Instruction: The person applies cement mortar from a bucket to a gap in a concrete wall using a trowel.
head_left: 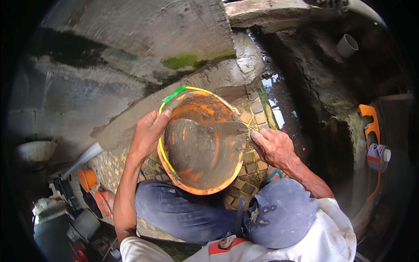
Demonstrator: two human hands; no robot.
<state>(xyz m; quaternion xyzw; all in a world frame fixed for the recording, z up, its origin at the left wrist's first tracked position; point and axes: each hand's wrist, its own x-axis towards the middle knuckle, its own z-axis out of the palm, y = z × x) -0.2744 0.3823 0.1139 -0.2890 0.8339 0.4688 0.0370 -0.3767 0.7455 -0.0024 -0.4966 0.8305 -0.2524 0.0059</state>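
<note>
An orange bucket [208, 191] tilts toward me above my knees, its inner wall smeared with wet grey mortar [190, 146]. My left hand [150, 126] grips the left side of its rim, thumb on top, beside the yellow wire handle [162, 146] with its green grip [173, 94]. At the right rim, my right hand [274, 145] is closed on a trowel. The mortar-coated trowel blade [227, 127] reaches into the bucket; its handle is mostly hidden by my fingers.
Fresh mortar [235, 72] runs along the foot of the concrete wall [144, 26]. A wet, dark channel [301, 100] lies to the right. Patterned tiles [246, 174] cover the floor. An orange-handled saw [370, 122] and a bottle [378, 157] are far right; orange containers [87, 180] stand left.
</note>
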